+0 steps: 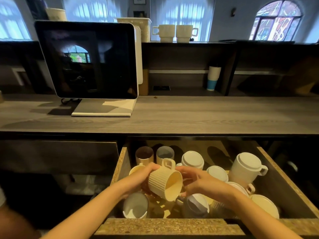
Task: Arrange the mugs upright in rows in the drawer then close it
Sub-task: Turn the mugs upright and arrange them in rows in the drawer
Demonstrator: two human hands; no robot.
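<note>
The drawer (124, 163) stands open below the counter, full of cream mugs. Over its middle I hold a ribbed cream mug (164, 181) tipped on its side, mouth towards me and handle up. My left hand (143, 176) grips its base end. My right hand (196, 183) touches its rim from the right. Two mugs stand upright at the back left (144, 155), two more at the front (136, 205). Upside-down mugs (192, 160) fill the middle and right, among them a tall one (245, 167).
A grey wooden counter (189, 114) runs above the drawer, with a dark screen on a white stand (89, 61) at the left. Two cream mugs (174, 32) sit on the upper shelf. A stack of paper cups (213, 78) stands in a cubby.
</note>
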